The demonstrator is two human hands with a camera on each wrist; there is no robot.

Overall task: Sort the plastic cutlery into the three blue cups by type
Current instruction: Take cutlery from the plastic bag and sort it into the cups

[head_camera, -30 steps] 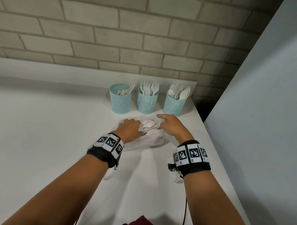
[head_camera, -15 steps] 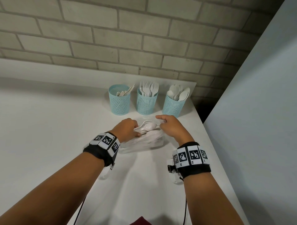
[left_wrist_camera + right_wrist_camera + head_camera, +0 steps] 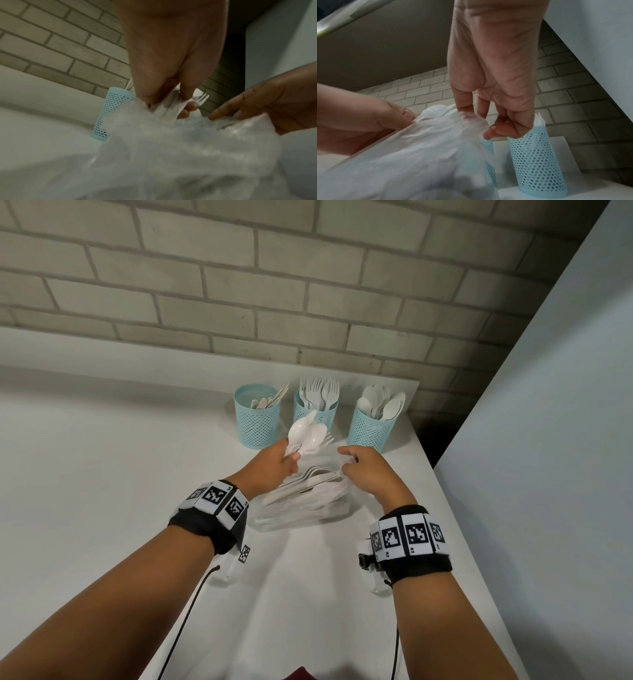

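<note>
Three blue mesh cups stand in a row at the back of the white counter: the left cup [image 3: 257, 415] with knives, the middle cup [image 3: 315, 412] with forks, the right cup [image 3: 372, 422] with spoons. In front of them lies a clear plastic bag [image 3: 305, 505] of white cutlery. My left hand [image 3: 275, 463] grips a small bunch of cutlery [image 3: 306, 436], two spoons and a fork, lifted out of the bag's mouth. My right hand [image 3: 363, 470] pinches the bag's open edge [image 3: 476, 120] at its right side. The left wrist view shows the fork tines [image 3: 202, 99] past my curled fingers.
A brick wall [image 3: 274, 285] runs behind the cups. A pale panel [image 3: 548, 440] rises at the counter's right edge, with a dark gap [image 3: 435, 436] at the back corner. Open counter surface [image 3: 102, 474] stretches to the left.
My left hand has pulled a bunch of spoons and a fork up out of the bag, toward the cups. My right hand has stayed at the bag's edge.
</note>
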